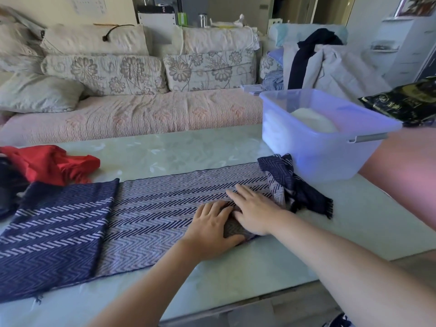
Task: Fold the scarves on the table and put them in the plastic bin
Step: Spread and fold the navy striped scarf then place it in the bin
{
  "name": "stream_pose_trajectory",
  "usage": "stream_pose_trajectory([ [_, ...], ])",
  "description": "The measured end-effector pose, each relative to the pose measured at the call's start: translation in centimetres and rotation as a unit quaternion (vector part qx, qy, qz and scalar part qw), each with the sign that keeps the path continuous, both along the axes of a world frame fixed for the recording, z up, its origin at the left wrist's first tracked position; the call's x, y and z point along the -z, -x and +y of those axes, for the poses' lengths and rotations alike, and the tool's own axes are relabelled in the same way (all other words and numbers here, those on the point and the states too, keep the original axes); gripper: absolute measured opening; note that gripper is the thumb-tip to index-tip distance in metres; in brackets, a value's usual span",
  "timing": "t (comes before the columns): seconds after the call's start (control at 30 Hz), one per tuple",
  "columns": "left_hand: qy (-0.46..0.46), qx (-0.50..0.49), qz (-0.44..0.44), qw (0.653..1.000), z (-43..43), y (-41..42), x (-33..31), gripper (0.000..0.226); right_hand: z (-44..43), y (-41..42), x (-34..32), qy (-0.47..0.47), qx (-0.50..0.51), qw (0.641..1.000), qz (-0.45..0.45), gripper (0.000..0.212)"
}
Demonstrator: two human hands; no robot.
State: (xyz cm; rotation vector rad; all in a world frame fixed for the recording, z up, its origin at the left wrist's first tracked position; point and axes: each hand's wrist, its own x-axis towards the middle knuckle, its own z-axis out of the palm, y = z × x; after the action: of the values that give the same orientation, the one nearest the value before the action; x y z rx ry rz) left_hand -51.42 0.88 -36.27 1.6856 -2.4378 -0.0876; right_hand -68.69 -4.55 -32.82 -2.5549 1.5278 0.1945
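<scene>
A long navy-and-lilac herringbone scarf (146, 208) lies spread flat across the table, its right end bunched in a heap with dark fringe beside the bin. My left hand (212, 230) lies flat on the scarf near its right part, fingers straight. My right hand (254, 208) presses flat on the cloth just beside it, fingers extended to the left. A red scarf (52, 164) lies crumpled at the table's left. The translucent plastic bin (330, 147) stands at the right rear with a white folded item (313, 121) inside.
The pale green table (188, 147) has its near edge at the bottom. A dark cloth (7, 185) lies at the far left edge. A black printed bag (405, 102) sits right of the bin. A floral sofa (141, 90) runs behind the table.
</scene>
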Motion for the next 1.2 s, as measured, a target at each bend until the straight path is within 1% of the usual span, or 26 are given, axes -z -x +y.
stream_pose_trajectory([
  [0.07, -0.042, 0.009, -0.001, 0.999, 0.9, -0.1, -0.2, 0.102, 1.1, 0.5, 0.3, -0.026, 0.02, 0.999, 0.019, 0.063],
  [0.1, -0.059, 0.015, -0.002, 0.998, 1.4, -0.3, -0.3, 0.102, 1.6, 0.9, 0.2, -0.03, 0.033, 0.999, 0.029, 0.064],
  [0.17, -0.071, 0.028, 0.008, 0.997, 2.7, -0.7, -0.6, 0.092, 2.4, 1.5, -0.2, -0.038, 0.057, 0.997, 0.041, 0.068],
  [0.27, -0.037, 0.014, 0.048, 0.998, 4.6, -1.6, -0.7, 0.067, 3.5, 1.7, -0.7, -0.066, 0.09, 0.992, 0.06, 0.07],
  [0.3, -0.037, -0.001, 0.057, 0.998, 5.1, -2.0, -0.7, 0.062, 3.9, 1.5, -0.8, -0.064, 0.09, 0.992, 0.063, 0.07],
  [0.37, -0.069, -0.015, 0.072, 0.995, 5.9, -2.8, -1.0, 0.059, 4.4, 0.4, -1.3, -0.045, 0.062, 0.995, 0.056, 0.067],
  [0.43, -0.081, -0.013, 0.112, 0.99, 6.4, -3.9, -1.9, 0.056, 4.7, -1.5, -2.1, -0.018, 0.032, 0.999, 0.018, 0.063],
  [0.5, -0.064, -0.024, 0.164, 0.984, 6.5, -5.6, -3.3, 0.049, 5.0, -4.1, -3.0, 0.011, 0.009, 0.999, -0.036, 0.059],
  [0.57, -0.04, -0.06, 0.192, 0.979, 6.3, -8.2, -4.8, 0.04, 5.4, -7.2, -3.9, 0.024, -0.015, 0.996, -0.083, 0.057],
  [0.63, -0.03, -0.112, 0.2, 0.973, 6.2, -11.8, -6.0, 0.031, 5.5, -10.7, -4.6, 0.017, -0.037, 0.992, -0.117, 0.052],
  [0.73, -0.026, -0.195, 0.18, 0.964, 6.5, -18.2, -6.9, 0.027, 5.2, -16.4, -5.2, -0.012, -0.061, 0.988, -0.143, 0.047],
  [0.87, -0.033, -0.282, 0.163, 0.945, 8.2, -27.2, -6.9, 0.031, 4.7, -25.3, -5.0, -0.008, -0.116, 0.983, -0.144, 0.043],
  [1.03, -0.002, -0.363, 0.133, 0.922, 10.3, -36.1, -5.7, 0.035, 4.0, -35.9, -4.3, -0.004, -0.179, 0.977, -0.114, 0.042],
  [1.13, -0.009, -0.397, 0.11, 0.911, 11.3, -39.2, -5.0, 0.033, 3.3, -41.1, -3.9, 0.047, -0.217, 0.971, -0.085, 0.042],
  [1.2, -0.045, -0.42, 0.097, 0.901, 12.0, -40.2, -4.5, 0.035, 2.8, -43.9, -3.9, 0.09, -0.23, 0.967, -0.059, 0.047],
])
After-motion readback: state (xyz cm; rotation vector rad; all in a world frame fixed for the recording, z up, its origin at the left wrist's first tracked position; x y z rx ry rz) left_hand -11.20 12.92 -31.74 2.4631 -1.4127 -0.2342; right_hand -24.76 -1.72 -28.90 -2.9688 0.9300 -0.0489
